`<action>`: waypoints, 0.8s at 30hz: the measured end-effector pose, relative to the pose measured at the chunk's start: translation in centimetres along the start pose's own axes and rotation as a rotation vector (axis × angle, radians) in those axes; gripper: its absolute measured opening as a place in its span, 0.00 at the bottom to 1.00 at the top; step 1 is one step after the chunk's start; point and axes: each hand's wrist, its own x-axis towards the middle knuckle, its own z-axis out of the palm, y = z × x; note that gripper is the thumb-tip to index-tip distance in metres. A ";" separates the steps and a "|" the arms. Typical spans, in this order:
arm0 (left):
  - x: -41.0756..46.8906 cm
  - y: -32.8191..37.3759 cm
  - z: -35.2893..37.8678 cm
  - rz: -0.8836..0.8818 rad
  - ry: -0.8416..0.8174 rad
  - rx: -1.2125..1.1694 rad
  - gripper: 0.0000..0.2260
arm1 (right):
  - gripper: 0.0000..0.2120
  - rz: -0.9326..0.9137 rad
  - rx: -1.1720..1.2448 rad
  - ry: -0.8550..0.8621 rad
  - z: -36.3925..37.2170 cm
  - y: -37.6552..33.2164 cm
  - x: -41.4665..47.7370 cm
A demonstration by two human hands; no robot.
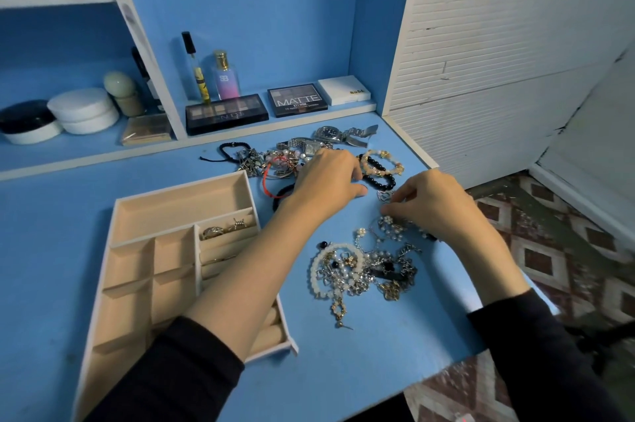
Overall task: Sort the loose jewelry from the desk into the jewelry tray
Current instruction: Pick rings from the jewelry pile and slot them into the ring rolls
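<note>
A beige jewelry tray (178, 201) with several compartments lies on the blue desk at the left; rings (225, 228) sit in its ring-roll section. Loose jewelry lies in two heaps: bracelets and watches (285, 156) at the back, and chains and pearl pieces (364, 270) in front. My left hand (326, 181) rests palm down over the back heap, fingers curled, beside a black bead bracelet (378, 177). My right hand (433, 205) pinches a small silver piece (385, 196) at the edge of the front heap. What the left hand's fingers hold is hidden.
Makeup palettes (226, 112), perfume bottles (225, 76) and a white box (343, 89) stand on the back ledge. White jars (84, 110) sit on the left shelf. The desk's right edge (508, 256) drops to a patterned floor. A white slatted panel (481, 60) rises at right.
</note>
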 end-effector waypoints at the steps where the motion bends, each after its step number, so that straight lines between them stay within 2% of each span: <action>1: 0.0 0.0 0.0 0.000 0.002 0.003 0.12 | 0.07 0.000 0.009 0.002 0.1 0.0 0.0; 9: 0.2 0.4 -0.4 -0.005 -0.020 -0.015 0.11 | 0.07 -0.036 0.046 0.052 0.7 0.3 -0.1; 13: 0.2 0.5 -0.6 -0.011 -0.037 -0.029 0.09 | 0.12 -0.019 -0.020 0.075 0.7 0.6 -0.1; 19: 0.3 0.5 -0.6 -0.019 -0.054 -0.043 0.07 | 0.08 -0.033 -0.027 0.033 0.3 0.0 -0.2; 24: -0.3 0.3 -0.2 -0.013 0.017 -0.090 0.07 | 0.08 -0.011 -0.008 -0.016 -0.1 -0.2 -0.1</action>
